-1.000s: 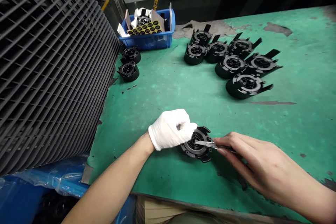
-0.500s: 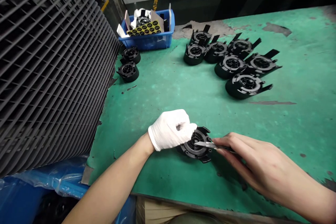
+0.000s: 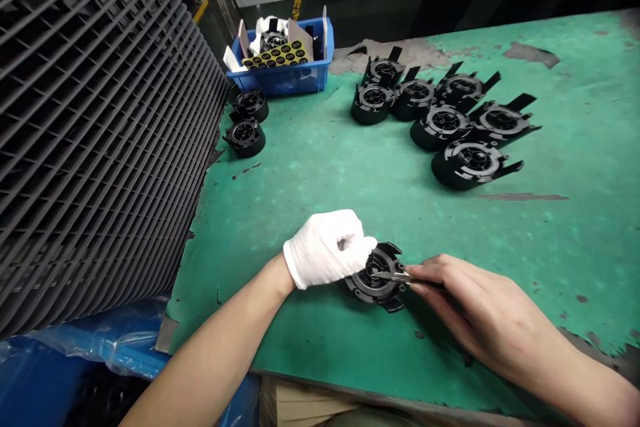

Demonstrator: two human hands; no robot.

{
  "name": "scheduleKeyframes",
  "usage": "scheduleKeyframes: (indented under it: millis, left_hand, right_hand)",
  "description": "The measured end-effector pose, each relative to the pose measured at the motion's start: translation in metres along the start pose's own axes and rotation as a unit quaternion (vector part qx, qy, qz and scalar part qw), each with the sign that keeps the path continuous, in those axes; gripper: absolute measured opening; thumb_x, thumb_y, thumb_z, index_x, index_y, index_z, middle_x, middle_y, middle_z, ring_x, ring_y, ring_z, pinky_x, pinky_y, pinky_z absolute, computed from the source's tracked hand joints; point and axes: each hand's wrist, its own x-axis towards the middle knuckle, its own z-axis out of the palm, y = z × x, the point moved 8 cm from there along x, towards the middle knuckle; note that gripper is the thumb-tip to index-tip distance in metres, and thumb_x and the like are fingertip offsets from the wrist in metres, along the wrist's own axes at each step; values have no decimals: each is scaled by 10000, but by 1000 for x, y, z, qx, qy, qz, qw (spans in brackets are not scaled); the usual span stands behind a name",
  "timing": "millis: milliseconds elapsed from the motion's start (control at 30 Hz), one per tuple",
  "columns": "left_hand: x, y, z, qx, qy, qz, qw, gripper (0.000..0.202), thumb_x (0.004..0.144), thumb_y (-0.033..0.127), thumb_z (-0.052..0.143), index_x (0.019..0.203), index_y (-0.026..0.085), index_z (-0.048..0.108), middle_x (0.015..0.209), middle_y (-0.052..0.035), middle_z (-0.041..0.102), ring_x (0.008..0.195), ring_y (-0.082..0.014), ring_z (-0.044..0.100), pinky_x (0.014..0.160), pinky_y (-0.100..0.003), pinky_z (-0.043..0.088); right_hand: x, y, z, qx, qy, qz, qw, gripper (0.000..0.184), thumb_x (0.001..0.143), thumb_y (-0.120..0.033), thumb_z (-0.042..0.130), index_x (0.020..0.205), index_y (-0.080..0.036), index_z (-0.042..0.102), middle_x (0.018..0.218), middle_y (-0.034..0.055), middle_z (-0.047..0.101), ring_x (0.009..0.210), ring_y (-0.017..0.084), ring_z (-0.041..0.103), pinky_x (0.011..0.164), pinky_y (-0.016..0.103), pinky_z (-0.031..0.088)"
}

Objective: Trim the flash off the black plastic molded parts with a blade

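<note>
Gloved left hand point(image 3: 327, 248) grips a black round plastic part point(image 3: 373, 275) while the bare right hand point(image 3: 480, 313) pinches a metal blade point(image 3: 393, 275) against it.

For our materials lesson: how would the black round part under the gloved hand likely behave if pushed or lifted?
The black round part looks like rigid moulded plastic, so it is probably stiff and light. Broad, low and resting on the green table, it would likely slide, not roll. Its thin ribs and tabs might snap if forced.
</note>
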Motion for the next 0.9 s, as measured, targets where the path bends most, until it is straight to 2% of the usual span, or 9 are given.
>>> scheduleKeyframes:
  millis: [233, 400, 500, 633, 733, 833, 900]
  left_hand:
    - [0, -1, 1, 3, -7, -12, 1000, 498, 1148, 311, 786, 766, 281, 469, 768, 45, 585, 666, -134, 516, 698, -281, 511]
    - [1, 0, 0, -15, -3, -12, 1000, 479, 1138, 299, 780, 765, 277, 479, 763, 52, 570, 658, -129, 513, 688, -278, 497]
    - [1, 1, -1, -20, -1, -11, 1000, 483, 1137, 296, 784, 764, 275, 477, 759, 57, 560, 652, -124, 508, 680, -276, 486]
    - [0, -1, 0, -27, 6, -19, 999, 504, 1158, 325, 777, 767, 278, 462, 752, 61, 535, 648, -126, 502, 670, -281, 482]
    - [-1, -2, 1, -32, 5, -16, 999, 503, 1167, 344, 766, 771, 280, 461, 753, 58, 536, 649, -129, 499, 672, -287, 485]
    - [-1, -3, 1, -23, 1, -19, 1000, 498, 1169, 340, 749, 774, 283, 452, 764, 50, 553, 664, -135, 513, 682, -293, 493]
    - [-1, -3, 0, -18, -1, -23, 1000, 491, 1172, 341, 747, 778, 283, 460, 771, 46, 565, 674, -138, 531, 683, -294, 496]
  right_hand:
    - [-10, 5, 7, 26, 14, 27, 999, 206, 1231, -127, 723, 1339, -301, 741, 1052, 38, 882, 817, 220, 862, 748, 322, 703]
    - [-12, 11, 12, 28, 41, 64, 997, 176, 1265, -210, 695, 1422, -281, 731, 1139, 61, 906, 886, 231, 907, 793, 326, 726]
    - [-9, 12, 9, 32, 52, 73, 995, 154, 1278, -238, 700, 1425, -275, 727, 1142, 44, 909, 869, 200, 900, 795, 296, 711]
    - [-2, 7, 1, 22, 18, 65, 997, 161, 1310, -297, 676, 1456, -269, 736, 1129, 40, 900, 852, 195, 897, 739, 286, 678]
    - [-1, 0, -5, 23, -5, 58, 998, 230, 1309, -328, 681, 1521, -272, 753, 1040, 26, 847, 743, 194, 831, 642, 305, 622]
    - [2, -9, -5, 32, -14, 32, 999, 274, 1296, -248, 645, 1545, -275, 757, 948, -10, 760, 659, 169, 726, 601, 301, 552]
    - [6, -16, -2, 23, -15, 6, 1000, 326, 1279, -170, 609, 1558, -262, 752, 945, -16, 739, 674, 157, 710, 617, 287, 527]
